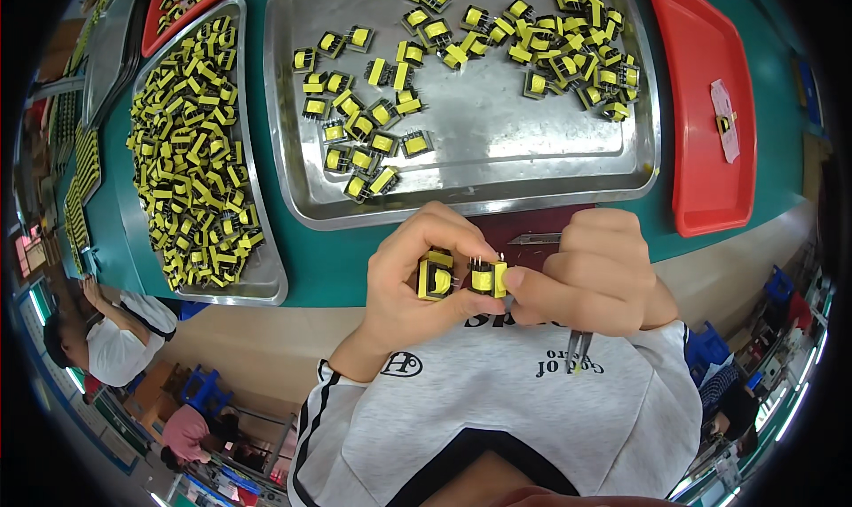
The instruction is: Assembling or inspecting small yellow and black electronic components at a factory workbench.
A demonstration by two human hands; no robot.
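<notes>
Honestly, looks like the middle of a batch to me. Left of the big steel tray [577,139], a narrower metal tray [277,281] is heaped with small coils [191,143], yellow-taped and blocky. The big tray itself, shiny brushed-looking metal with rounded corners, has loose coils [355,121] scattered at left and a denser clump at right, so I'd guess plenty is left, though I can't tell which heap counts as done.

On the near side of the big tray, over the edge of the green counter [306,263], the left hand [399,276] has its grip curled round one coil [435,278] and helps pinch a second coil [485,278], black-and-yellow with thin metal pins up. That one doesn't look finished yet. A slim cutter [535,238] lies just below the big tray. The right hand [590,276] steadies the second coil at its fingertips, its grip also clenched on dark metal tweezers [579,352]. Right of the big tray: a red tray [710,183], smooth, plastic-looking, with a pinkish slip [729,143] and a lone coil [723,125].
</notes>
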